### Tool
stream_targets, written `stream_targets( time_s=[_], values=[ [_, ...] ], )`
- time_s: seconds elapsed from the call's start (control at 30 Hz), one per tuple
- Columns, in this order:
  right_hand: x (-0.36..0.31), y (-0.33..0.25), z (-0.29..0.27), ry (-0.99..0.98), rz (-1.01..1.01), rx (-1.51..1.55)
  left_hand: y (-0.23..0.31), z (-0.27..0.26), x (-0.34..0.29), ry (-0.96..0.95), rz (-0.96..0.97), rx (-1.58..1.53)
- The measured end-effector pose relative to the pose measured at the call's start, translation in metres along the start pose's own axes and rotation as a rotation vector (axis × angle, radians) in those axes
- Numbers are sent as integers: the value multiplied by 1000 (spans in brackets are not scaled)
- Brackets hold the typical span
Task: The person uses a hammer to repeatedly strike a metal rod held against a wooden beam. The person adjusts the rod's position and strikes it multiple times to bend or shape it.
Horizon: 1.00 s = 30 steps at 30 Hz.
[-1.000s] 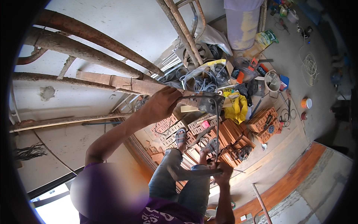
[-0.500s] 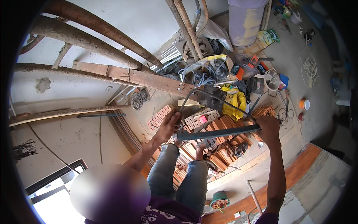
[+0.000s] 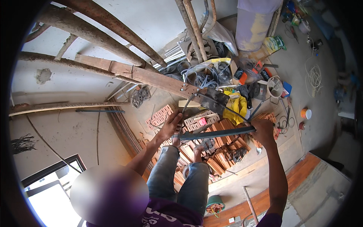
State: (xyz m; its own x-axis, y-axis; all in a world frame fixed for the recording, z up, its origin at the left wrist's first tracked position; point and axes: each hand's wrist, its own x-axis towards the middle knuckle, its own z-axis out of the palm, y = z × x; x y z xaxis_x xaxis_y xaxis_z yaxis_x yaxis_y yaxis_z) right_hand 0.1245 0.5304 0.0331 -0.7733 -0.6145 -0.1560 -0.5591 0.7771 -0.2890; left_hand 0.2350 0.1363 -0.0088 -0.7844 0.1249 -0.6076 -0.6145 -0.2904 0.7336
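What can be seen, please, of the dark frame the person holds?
The dark frame has a long, straight, blue-grey bar and a thinner bent rod arching on its far side, both metal-looking. The left grip holds it near one end, the right grip at the other, the bar nearly level. It is raised above brick-red pieces; the rod overlaps the wooden plank in view, contact unclear.

Left fingers point(image 3: 176, 120) and right fingers point(image 3: 261, 126) hold a dark bent bar point(image 3: 217, 134) — bricks point(image 3: 160, 115) lie below.

Framed tool point(image 3: 217, 134) before the plank's point(image 3: 151, 80) end — bucket point(image 3: 272, 93) to the right, cable coil point(image 3: 313, 75) farther right
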Motion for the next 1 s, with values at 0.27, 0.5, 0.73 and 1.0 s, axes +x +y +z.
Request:
stream_targets(
  time_s=[0.27, 0.5, 0.73, 1.0],
  values=[
    [-20, 24, -24, 174, 129, 494, 1, -1, 2, -45, -22, -16],
    [-42, 24, -63, 208, 416, 804, -2, 4, 4, -35, 20, 56],
    [-8, 32, -89, 81, 299, 420, 1, -3, 8, -18, 79, 142],
    [70, 79, -101, 10, -172, -99, 0, -3, 10, 2, 202, 247]
  ],
)
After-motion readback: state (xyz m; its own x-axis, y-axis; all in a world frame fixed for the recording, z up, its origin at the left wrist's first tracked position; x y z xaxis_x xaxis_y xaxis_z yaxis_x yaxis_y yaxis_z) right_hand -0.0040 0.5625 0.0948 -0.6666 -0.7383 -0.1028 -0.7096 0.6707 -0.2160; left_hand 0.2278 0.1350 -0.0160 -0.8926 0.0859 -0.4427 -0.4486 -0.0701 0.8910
